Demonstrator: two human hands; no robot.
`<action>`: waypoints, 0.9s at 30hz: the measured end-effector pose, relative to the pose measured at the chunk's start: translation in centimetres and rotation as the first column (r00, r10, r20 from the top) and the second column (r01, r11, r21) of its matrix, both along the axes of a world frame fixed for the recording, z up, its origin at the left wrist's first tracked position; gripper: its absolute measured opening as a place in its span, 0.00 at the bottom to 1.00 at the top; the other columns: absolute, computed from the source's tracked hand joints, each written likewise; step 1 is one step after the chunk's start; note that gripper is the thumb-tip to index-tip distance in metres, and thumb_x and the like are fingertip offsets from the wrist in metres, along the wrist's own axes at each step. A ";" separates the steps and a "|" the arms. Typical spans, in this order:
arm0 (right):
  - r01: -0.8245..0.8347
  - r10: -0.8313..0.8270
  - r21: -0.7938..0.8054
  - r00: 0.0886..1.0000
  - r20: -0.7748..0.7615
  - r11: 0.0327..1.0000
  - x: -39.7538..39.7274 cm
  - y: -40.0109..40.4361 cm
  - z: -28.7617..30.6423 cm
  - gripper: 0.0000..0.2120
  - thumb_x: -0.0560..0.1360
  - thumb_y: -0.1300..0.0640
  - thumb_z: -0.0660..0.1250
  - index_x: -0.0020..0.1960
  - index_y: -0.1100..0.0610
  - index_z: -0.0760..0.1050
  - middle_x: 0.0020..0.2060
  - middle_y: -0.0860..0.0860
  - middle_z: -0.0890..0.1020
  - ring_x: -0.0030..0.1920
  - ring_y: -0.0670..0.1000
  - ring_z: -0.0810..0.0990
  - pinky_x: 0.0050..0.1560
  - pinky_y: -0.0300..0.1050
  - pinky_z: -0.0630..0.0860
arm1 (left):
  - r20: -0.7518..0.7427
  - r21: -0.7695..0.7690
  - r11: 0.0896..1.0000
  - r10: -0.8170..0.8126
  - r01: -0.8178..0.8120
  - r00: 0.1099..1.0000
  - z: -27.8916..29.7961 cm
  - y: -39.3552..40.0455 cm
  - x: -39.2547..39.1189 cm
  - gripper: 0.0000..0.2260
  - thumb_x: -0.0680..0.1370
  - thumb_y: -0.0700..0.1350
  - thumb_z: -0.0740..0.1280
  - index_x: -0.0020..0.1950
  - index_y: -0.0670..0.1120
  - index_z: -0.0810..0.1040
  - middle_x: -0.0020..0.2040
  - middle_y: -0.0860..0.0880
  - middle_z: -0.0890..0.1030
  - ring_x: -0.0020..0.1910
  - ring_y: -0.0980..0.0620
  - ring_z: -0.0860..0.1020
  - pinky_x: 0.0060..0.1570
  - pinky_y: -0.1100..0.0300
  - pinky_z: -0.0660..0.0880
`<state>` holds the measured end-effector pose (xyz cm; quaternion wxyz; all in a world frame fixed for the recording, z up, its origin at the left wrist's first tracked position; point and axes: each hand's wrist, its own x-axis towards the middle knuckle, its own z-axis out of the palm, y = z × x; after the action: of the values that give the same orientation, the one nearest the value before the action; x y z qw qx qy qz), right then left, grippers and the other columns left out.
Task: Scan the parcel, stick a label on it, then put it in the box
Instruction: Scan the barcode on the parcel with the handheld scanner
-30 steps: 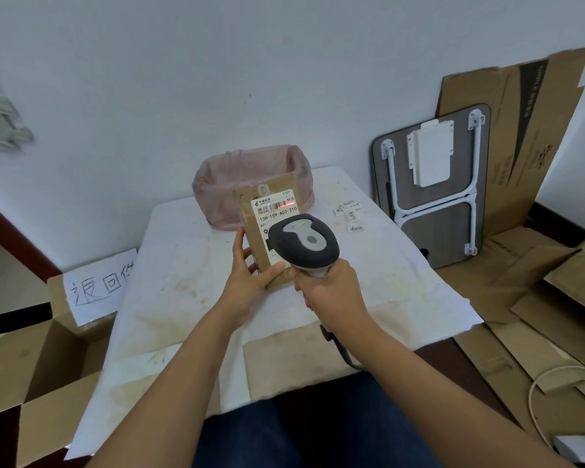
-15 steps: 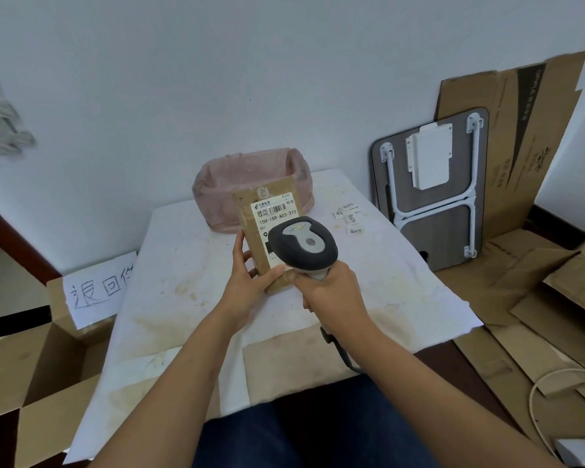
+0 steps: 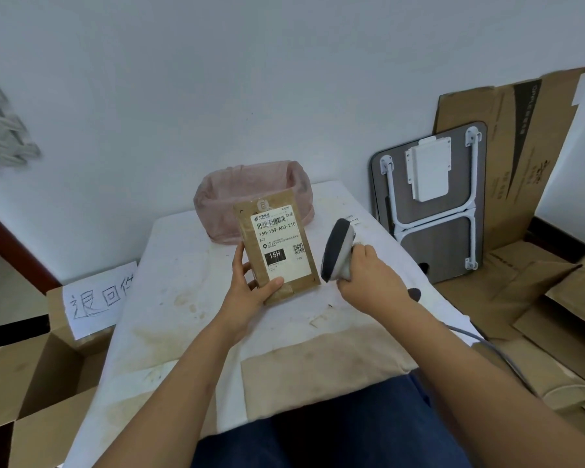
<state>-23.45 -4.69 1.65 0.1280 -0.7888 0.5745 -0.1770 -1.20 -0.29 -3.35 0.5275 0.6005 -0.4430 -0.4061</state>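
Observation:
A flat brown parcel (image 3: 277,246) with a white shipping label stands upright above the table, its label facing me. My left hand (image 3: 250,282) grips its lower left corner. My right hand (image 3: 360,273) holds a grey and black barcode scanner (image 3: 337,249) just right of the parcel, its head tilted away to the right. An open cardboard box (image 3: 31,376) with a handwritten paper sign (image 3: 97,295) stands on the floor left of the table.
The white-covered table (image 3: 183,298) carries a pink plastic-lined bin (image 3: 250,194) at the back and small paper labels (image 3: 352,219) at the back right. A folded table (image 3: 433,204) and flattened cardboard (image 3: 520,157) lean on the right wall. A grey cable (image 3: 477,339) trails right.
My right hand has swung the scanner from in front of the parcel off to the right, uncovering the whole label. The red scan line seen a second ago is gone.

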 end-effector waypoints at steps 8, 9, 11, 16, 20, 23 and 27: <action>-0.004 0.017 0.134 0.995 -0.099 0.991 -1.2 -1.5 -4.0 0.17 0.74 0.56 0.64 0.61 0.60 0.68 0.59 0.56 0.70 0.52 0.60 0.77 0.42 0.46 0.66 | 0.002 0.014 1.000 -0.002 0.002 1.000 0.0 0.0 0.1 0.46 0.73 0.44 0.75 0.77 0.66 0.46 0.69 0.55 0.68 0.62 0.50 0.77 0.62 0.50 0.75; -0.004 0.017 0.137 0.996 -0.092 0.991 -1.2 -1.5 -4.2 0.17 0.74 0.57 0.64 0.61 0.60 0.68 0.58 0.56 0.70 0.52 0.60 0.77 0.41 0.47 0.66 | 0.003 0.017 1.000 -0.004 0.004 1.000 0.1 0.0 0.1 0.46 0.73 0.44 0.75 0.77 0.67 0.46 0.69 0.56 0.68 0.62 0.50 0.77 0.63 0.49 0.75; -0.007 0.020 0.141 0.996 -0.090 0.990 -1.2 -1.7 -4.5 0.16 0.74 0.58 0.64 0.61 0.59 0.68 0.58 0.56 0.70 0.51 0.60 0.77 0.41 0.47 0.66 | 0.003 0.025 1.000 -0.005 0.005 1.000 0.1 0.0 0.1 0.46 0.73 0.44 0.75 0.77 0.67 0.46 0.69 0.56 0.69 0.63 0.50 0.77 0.63 0.49 0.75; -0.010 0.030 0.160 0.992 -0.124 0.987 -1.4 -2.0 -5.0 0.18 0.73 0.58 0.63 0.63 0.58 0.69 0.58 0.56 0.71 0.54 0.59 0.76 0.44 0.47 0.66 | -0.002 0.028 1.000 0.007 -0.007 1.000 0.2 0.1 -0.1 0.46 0.73 0.43 0.75 0.77 0.66 0.47 0.68 0.56 0.68 0.63 0.50 0.77 0.59 0.54 0.76; -0.025 0.043 0.198 0.995 -0.090 0.980 -1.6 -2.1 -5.1 0.22 0.73 0.56 0.64 0.66 0.57 0.67 0.62 0.55 0.70 0.57 0.59 0.75 0.46 0.48 0.69 | 0.006 0.040 0.999 0.005 -0.006 1.000 0.4 0.2 -0.2 0.46 0.74 0.43 0.75 0.77 0.66 0.47 0.69 0.56 0.68 0.64 0.50 0.77 0.62 0.51 0.75; -0.043 0.055 0.227 0.997 -0.048 0.973 -1.9 -1.7 -4.8 0.33 0.71 0.49 0.68 0.72 0.56 0.61 0.69 0.54 0.67 0.64 0.59 0.72 0.57 0.52 0.71 | -0.004 0.043 0.999 0.007 -0.007 1.000 0.6 0.3 -0.3 0.45 0.74 0.43 0.75 0.77 0.66 0.47 0.69 0.56 0.69 0.62 0.52 0.77 0.63 0.51 0.74; -0.051 0.035 0.232 0.997 0.075 0.971 -2.4 -0.6 -4.1 0.44 0.70 0.36 0.68 0.77 0.55 0.55 0.76 0.51 0.61 0.71 0.57 0.67 0.69 0.56 0.67 | -0.011 0.087 0.995 0.043 -0.042 0.999 1.3 0.3 -0.4 0.44 0.72 0.45 0.76 0.76 0.66 0.51 0.66 0.54 0.72 0.57 0.54 0.80 0.61 0.51 0.76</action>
<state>-25.81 -5.27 -2.48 0.2438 -0.7738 0.5694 -0.1330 -1.64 0.01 -2.07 0.5122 0.6295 -0.4089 -0.4174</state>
